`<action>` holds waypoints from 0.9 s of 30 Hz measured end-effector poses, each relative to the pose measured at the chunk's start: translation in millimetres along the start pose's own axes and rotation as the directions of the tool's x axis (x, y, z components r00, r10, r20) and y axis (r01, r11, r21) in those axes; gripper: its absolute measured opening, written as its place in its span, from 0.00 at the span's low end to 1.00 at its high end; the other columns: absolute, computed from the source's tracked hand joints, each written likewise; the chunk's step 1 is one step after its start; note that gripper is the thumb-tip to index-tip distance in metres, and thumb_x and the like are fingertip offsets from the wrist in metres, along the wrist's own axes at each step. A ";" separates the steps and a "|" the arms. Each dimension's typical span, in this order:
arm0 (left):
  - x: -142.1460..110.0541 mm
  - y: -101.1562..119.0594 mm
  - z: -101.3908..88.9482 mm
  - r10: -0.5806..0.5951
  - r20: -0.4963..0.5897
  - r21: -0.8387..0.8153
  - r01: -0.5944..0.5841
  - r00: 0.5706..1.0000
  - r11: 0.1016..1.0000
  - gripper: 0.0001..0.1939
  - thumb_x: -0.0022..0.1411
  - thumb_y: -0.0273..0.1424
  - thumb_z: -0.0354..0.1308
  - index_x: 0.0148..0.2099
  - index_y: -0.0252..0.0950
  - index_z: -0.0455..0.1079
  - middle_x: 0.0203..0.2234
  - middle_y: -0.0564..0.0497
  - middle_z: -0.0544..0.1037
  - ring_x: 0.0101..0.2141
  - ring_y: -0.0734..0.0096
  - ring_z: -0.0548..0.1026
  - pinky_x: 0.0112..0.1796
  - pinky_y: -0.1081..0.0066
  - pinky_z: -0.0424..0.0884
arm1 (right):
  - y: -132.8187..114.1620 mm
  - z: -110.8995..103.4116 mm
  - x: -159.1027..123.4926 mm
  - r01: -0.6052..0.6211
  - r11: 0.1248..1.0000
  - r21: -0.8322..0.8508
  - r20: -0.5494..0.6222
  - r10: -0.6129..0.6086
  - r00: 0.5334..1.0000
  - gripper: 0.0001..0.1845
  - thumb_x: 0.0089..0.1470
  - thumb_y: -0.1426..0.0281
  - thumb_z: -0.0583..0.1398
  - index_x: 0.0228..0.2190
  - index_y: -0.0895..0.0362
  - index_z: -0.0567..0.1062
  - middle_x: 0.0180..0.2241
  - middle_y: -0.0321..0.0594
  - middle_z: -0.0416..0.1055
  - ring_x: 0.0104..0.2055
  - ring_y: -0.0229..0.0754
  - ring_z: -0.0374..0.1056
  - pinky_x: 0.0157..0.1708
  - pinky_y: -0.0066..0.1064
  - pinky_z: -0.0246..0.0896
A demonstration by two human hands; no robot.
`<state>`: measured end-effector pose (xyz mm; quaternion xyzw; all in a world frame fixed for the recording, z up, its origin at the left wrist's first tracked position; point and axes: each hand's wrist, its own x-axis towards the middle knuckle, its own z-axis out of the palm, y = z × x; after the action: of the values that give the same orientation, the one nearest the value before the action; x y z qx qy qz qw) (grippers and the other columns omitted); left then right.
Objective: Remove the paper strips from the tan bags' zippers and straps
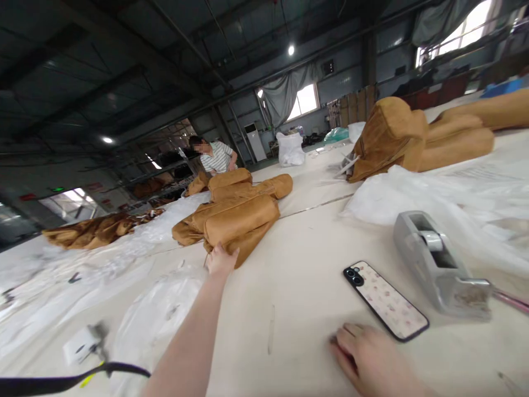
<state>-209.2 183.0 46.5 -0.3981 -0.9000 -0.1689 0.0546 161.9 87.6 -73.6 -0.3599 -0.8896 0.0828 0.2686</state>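
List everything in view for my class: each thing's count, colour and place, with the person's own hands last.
Leather-like bundles: several, tan-brown, centre and right
Leather-like pile: one, brown, far left
Phone: one, pale patterned back, right foreground
Tape dispenser: one, grey, right of phone
Thin stick: one, pink, right edge
Plastic sheeting: several pieces, whitish, left and right
Plastic bags: at least two, white and teal, far side
Boxy object: one, white, lower left
Strap: one, black, bottom left
Worktable: at least one, cream, spanning foreground
Co-worker: one, striped shirt, behind centre bundles
Ceiling lights: at least two, white, overhead
Windows: several, white, back and left
Left hand: one, bare, touching nearest bundle
Right hand: one, bare, on worktable near phone
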 end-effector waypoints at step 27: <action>-143.5 -5.4 2.0 0.600 0.101 0.180 -0.608 0.793 0.773 0.13 0.64 0.39 0.48 0.42 0.35 0.67 0.36 0.45 0.76 0.41 0.60 0.74 0.43 0.64 0.68 | 4.8 12.9 -0.7 -0.059 0.998 -0.026 -0.036 0.058 0.998 0.13 0.58 0.68 0.53 0.22 0.53 0.67 0.23 0.35 0.69 0.25 0.42 0.68 0.28 0.34 0.49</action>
<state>-115.9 80.1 9.8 -0.6612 -0.7378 -0.0420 0.1291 158.2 91.2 -86.3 -0.3907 -0.8749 0.0722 0.2771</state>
